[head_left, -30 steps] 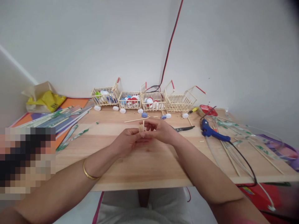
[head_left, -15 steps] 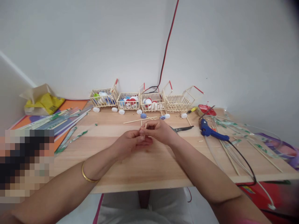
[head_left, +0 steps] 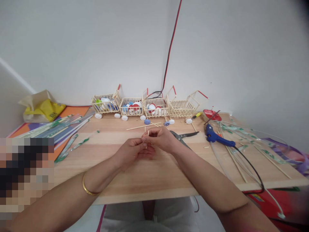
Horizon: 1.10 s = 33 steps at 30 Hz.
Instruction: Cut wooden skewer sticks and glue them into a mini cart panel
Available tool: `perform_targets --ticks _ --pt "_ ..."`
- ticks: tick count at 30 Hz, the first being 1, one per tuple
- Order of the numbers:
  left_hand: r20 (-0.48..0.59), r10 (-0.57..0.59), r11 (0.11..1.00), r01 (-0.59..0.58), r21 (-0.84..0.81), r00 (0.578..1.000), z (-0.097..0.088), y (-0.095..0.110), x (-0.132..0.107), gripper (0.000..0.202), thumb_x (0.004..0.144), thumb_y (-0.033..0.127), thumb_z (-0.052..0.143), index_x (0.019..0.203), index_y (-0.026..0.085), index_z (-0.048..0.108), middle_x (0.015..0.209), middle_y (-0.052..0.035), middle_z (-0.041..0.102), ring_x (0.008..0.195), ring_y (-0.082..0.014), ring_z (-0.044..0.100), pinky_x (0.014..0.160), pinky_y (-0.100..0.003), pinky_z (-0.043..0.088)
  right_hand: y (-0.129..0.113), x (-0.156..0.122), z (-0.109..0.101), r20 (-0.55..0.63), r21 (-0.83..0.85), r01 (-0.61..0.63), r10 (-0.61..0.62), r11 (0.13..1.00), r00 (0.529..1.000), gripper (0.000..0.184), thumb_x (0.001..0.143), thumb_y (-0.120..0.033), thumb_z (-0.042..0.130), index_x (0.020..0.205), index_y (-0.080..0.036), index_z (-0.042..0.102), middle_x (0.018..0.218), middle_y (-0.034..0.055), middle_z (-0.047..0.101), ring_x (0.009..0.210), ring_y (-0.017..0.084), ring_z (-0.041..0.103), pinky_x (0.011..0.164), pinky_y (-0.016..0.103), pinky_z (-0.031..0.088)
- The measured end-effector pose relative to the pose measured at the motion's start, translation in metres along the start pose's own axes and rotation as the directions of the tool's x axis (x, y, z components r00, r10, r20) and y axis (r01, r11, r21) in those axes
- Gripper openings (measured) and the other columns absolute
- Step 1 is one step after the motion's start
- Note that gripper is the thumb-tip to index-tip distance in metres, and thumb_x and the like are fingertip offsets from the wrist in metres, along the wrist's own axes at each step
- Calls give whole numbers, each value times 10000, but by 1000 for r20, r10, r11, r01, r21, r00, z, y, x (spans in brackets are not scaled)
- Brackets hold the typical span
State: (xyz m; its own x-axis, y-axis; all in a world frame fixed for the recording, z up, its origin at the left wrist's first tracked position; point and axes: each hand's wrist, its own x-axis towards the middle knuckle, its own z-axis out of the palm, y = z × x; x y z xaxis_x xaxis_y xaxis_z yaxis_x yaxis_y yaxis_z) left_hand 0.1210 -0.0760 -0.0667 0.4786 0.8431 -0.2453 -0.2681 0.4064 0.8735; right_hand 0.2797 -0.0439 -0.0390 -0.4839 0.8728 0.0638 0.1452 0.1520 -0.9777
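Note:
My left hand (head_left: pixel 131 152) and my right hand (head_left: pixel 161 139) meet over the middle of the wooden table (head_left: pixel 154 174). Both pinch a small bundle of short wooden sticks (head_left: pixel 146 136), held upright between the fingertips. A gold bangle (head_left: pixel 86 188) circles my left wrist. Just behind the hands lie scissors (head_left: pixel 184 136) and a long loose stick (head_left: pixel 138 127). Against the wall stands a row of small stick-built carts (head_left: pixel 147 106), three of them filled with coloured bottle caps.
A blue glue gun (head_left: pixel 217 138) with a black cord lies at right, beside a red dish (head_left: pixel 211 115) and clear wrappers with long sticks (head_left: pixel 253 145). Stick packets (head_left: pixel 60 125) and coloured paper lie at left, a yellow bag (head_left: pixel 42 108) in the corner. A red-black wire (head_left: pixel 169 54) hangs down the wall.
My fingers have shifted slightly on the sticks. The view has tilted up a little, so everything sits a bit lower in the picture.

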Motion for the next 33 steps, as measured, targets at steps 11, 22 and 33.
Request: perform_targets --ticks 11,22,33 --pt "-15 -42 997 41 -61 999 5 3 -2 217 763 240 644 915 85 639 893 -127 680 819 -216 658 789 -384 511 10 3 0 2 -6 12 -12 1000 1000 233 693 -371 674 637 -151 619 639 -13 587 569 83 502 522 198 397" --pt "-57 -12 983 1 -181 998 2 5 2 189 746 206 661 891 84 654 944 -138 685 830 -181 648 776 -308 506 2 -2 -3 89 -348 149 -126 925 988 667 575 -304 774 1179 -194 513 864 6 527 695 106 498 613 233 421" --pt "-38 -17 967 6 -255 999 2 5 3 128 781 170 617 867 83 653 870 -100 693 771 -145 641 747 -266 506 4 1 3 53 -472 196 -194 860 980 386 626 -237 726 957 -177 539 794 -7 525 680 111 483 623 237 394"
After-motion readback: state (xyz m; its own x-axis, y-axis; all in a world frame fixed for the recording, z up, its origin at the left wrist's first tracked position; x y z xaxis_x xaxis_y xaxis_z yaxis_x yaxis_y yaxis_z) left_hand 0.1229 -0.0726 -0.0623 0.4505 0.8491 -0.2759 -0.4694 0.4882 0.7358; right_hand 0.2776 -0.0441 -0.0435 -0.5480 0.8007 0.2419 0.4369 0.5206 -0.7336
